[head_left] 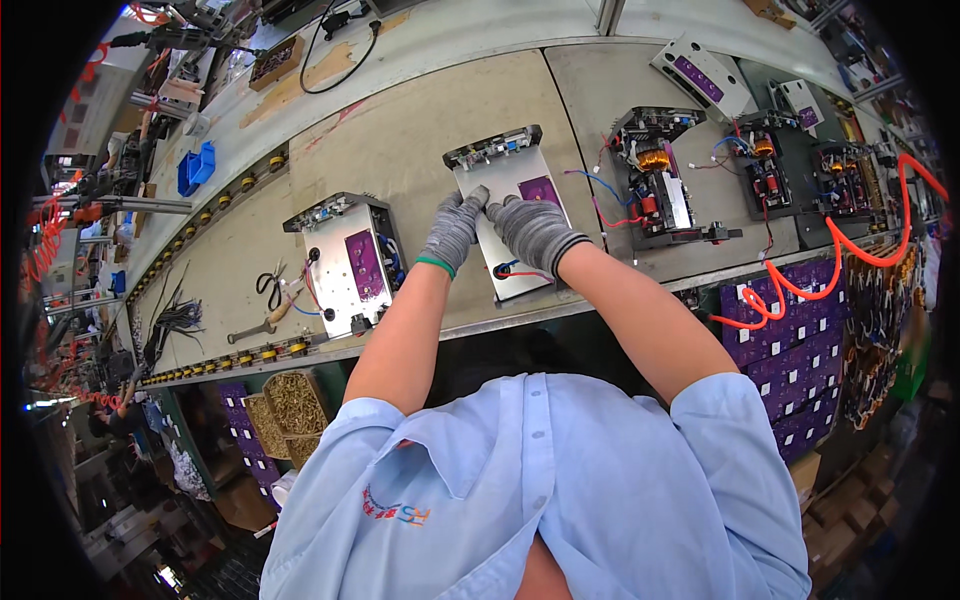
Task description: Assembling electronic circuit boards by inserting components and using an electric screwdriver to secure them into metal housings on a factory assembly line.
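Observation:
Both my hands wear grey knit gloves and meet over the metal-cased electronic unit [508, 265] in the middle of the bench. My left hand [455, 228] is closed at the casing's left edge, with a green cuff at the wrist. Beside it, my right hand [530, 232] lies over the silver cover, its fingers bent together near the left fingertips. Whatever the fingers pinch is hidden or too small to name. A purple label [538, 190] shows past my right hand. Red and blue wires [520, 272] come out of a round hole near the casing's near end.
A similar unit [340, 260] stands to the left, near scissors [270, 287], a hammer-like tool [262, 328] and black cable ties [175, 318]. Opened units with copper coils [653, 160] stand on the right. An orange coiled hose [840, 240] hangs across the bench's right front edge.

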`<state>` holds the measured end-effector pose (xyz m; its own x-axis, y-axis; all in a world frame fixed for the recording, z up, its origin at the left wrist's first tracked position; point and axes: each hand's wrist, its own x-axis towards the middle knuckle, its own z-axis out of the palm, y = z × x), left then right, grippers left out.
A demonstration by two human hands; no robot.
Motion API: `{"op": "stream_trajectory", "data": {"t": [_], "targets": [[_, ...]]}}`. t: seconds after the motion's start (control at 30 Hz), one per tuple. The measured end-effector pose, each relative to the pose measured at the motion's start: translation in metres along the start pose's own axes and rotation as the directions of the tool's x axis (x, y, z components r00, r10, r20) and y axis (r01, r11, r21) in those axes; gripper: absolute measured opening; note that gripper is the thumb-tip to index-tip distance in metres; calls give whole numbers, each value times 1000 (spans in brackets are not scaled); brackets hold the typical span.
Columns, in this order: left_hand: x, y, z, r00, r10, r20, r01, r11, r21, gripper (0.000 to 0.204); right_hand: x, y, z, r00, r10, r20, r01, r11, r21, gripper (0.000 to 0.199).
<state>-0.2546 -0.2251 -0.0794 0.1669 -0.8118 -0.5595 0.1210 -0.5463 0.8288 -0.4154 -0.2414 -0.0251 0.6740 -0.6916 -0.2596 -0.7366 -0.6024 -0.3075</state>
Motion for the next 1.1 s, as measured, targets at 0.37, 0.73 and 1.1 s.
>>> {"op": "stream_trajectory", "data": {"t": [0.37,0.73,1.1], "targets": [[17,-12,8,959,215,-184,-163,951,264,53,2,-2,-2,995,37,95,-37,999,-8,29],[10,6,-13,962,-245,119,267,933,-239,33,11,2,2,996,20,91,-28,996,82,24],[21,-25,2,964,251,-91,-225,947,231,43,16,13,4,996,-61,72,53,992,111,29]]}}
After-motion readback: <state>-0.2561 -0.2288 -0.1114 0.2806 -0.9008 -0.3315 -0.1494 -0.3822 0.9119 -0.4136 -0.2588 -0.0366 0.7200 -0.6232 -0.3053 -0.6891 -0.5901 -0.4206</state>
